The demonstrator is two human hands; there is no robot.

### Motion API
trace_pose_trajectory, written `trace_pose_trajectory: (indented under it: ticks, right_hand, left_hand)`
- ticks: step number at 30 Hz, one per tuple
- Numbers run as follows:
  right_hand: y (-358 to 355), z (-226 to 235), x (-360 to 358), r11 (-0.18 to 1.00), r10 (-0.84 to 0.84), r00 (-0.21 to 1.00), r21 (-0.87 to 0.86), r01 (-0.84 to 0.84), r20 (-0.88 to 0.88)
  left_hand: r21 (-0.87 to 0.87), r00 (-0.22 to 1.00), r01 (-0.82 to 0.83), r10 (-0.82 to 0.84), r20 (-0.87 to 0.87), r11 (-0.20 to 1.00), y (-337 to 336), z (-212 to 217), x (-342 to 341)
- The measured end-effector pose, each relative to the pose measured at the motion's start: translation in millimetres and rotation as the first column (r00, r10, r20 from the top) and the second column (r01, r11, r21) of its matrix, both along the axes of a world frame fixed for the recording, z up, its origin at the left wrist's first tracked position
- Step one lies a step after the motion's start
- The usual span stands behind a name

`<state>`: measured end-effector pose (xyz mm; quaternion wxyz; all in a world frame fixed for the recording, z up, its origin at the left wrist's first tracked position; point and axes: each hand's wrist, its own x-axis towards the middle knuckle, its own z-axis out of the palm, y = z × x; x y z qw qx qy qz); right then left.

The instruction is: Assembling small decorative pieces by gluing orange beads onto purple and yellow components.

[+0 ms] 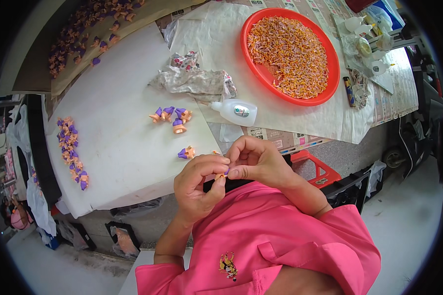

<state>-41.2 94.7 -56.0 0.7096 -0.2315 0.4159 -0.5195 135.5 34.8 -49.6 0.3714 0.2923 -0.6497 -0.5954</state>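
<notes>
My left hand and my right hand meet at the table's near edge. A small peach-and-purple plastic figure part is pinched by the thumb and fingers of my left hand. My right thumb and forefinger close on its purple side, and fingertips hide much of it. Just beyond my left hand lies another figure part of the same colours. A small cluster of these parts rests farther off. A white squeeze bottle lies on its side beyond my right hand.
A red round tray holds many tiny orange and pink pieces. A crumpled cloth lies near the bottle. More figure parts stand in a row at the left and in a pile at the far left. A red plastic stool is beside the table.
</notes>
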Motion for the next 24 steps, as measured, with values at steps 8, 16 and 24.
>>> trace_pose_trajectory:
  ticks: [8,16,24]
  right_hand:
    - [-3,4,6,1.0,0.0,1.0,-0.01,0.0,-0.006]
    - [-7,10,16,0.999,0.002,1.0,-0.052,-0.003,-0.024]
    - [-3,3,24,0.997,-0.034,0.998,-0.076,0.031,-0.049]
  left_hand:
    - [0.041,1.0,0.01,-0.009,-0.018,0.999,-2,4,8]
    - [0.042,0.998,0.031,-0.029,-0.047,0.999,-8,8,22]
    - [0.016,1.0,-0.012,0.013,-0.027,1.0,-4,5,21]
